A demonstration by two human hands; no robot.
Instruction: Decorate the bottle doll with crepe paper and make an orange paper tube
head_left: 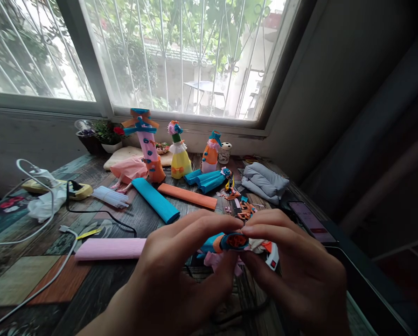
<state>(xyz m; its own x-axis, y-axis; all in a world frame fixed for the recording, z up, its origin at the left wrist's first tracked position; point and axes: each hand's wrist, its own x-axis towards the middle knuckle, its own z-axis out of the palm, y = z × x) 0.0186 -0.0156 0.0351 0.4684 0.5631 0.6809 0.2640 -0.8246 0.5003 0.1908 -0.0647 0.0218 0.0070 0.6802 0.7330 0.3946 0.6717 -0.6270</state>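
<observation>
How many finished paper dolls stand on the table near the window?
3: a tall pink doll at the left, a yellow doll in the middle, an orange doll at the right. Others may be hidden.

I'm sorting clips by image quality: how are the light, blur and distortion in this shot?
Head view: strong backlight from the window, blown out at the panes; the right wall falls into deep shadow. Both hands, left hand and right hand, look dim and slightly soft around the paper craft piece. Wide-angle bending shows in the slanted window frame; the table stays fairly sharp.

Both hands' fingers (226, 224) pinch a paper rosette (234, 241) (blue-edged, orange-centred).
</observation>
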